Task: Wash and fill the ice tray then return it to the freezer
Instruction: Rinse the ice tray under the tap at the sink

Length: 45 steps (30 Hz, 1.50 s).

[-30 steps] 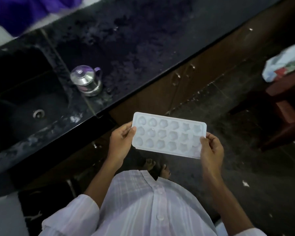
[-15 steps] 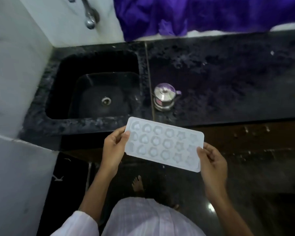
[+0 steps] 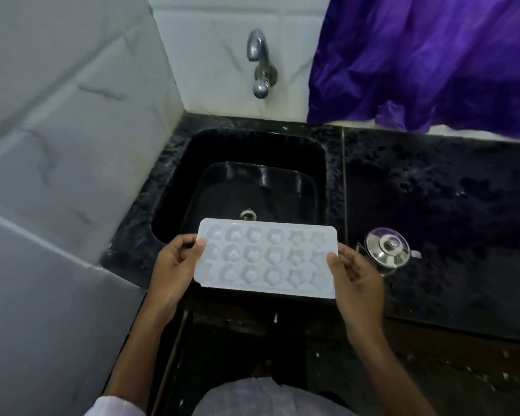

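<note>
A: Where does the view look from?
B: From the person's head, facing forward and steeply down over the table (image 3: 448, 190).
A: How near?
B: Close: the left hand (image 3: 174, 265), right hand (image 3: 357, 283) and ice tray (image 3: 266, 261) sit just under the lens, near centre. The sink (image 3: 261, 151) lies beyond, the tap (image 3: 260, 67) far, a tiled wall (image 3: 57, 130) left. Wide-angle; it is the only view.

Both hands (image 3: 174, 265) hold ice tray (image 3: 266, 261) over sink (image 3: 168, 187).
</note>
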Each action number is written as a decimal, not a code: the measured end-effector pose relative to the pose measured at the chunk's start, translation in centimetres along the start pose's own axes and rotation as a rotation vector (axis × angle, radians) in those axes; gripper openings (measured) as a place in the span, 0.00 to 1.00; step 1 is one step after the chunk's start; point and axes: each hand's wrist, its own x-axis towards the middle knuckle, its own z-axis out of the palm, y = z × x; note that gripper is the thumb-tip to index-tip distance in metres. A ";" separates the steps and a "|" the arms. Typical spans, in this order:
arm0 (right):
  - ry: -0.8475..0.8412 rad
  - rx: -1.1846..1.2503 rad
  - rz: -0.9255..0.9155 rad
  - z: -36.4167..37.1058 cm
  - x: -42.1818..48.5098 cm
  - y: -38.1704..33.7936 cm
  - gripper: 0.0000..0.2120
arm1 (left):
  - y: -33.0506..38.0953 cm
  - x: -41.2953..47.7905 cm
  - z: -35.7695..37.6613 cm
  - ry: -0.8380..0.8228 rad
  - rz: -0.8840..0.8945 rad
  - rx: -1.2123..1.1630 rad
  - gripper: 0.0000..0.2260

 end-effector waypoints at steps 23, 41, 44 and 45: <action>-0.452 -0.168 0.135 22.3 37.9 -14.3 0.25 | 5.1 13.2 2.5 0.408 0.020 -0.025 0.09; -0.394 0.004 0.299 28.2 43.0 -14.4 0.08 | 6.2 24.5 1.9 0.246 -0.036 -0.075 0.07; -0.411 -0.006 0.308 28.2 42.8 -14.7 0.13 | 6.2 25.8 2.2 0.232 -0.037 -0.077 0.07; -0.413 -0.008 0.316 28.3 42.9 -14.8 0.13 | 6.2 26.1 2.3 0.235 -0.038 -0.077 0.06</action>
